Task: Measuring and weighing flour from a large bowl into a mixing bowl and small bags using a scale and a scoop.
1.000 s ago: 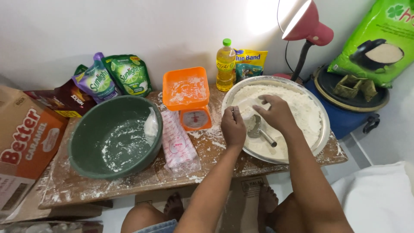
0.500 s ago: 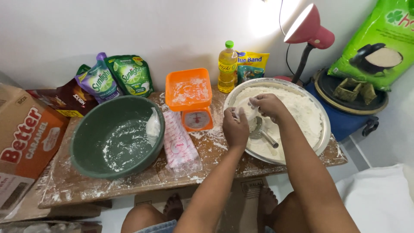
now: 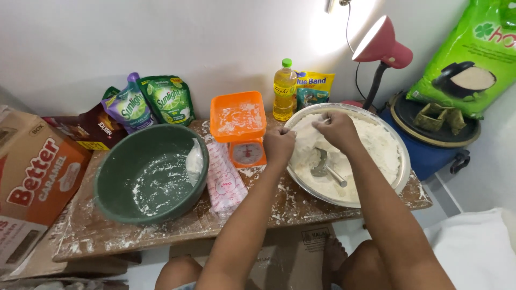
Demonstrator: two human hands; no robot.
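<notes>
L hand [image 3: 279,144] fisted @ basin [image 3: 400,177] rim | R hand [image 3: 337,129] curled in flour [image 3: 376,150]

The red lamp [image 3: 382,47] throws strong glare on the wall behind it; the picture is bright and sharp.

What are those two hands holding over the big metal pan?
Neither hand plainly grips a tool. The left hand is curled at the metal pan's rim; the right hand pinches something in the flour, too small to identify. The scoop lies untouched.
</notes>
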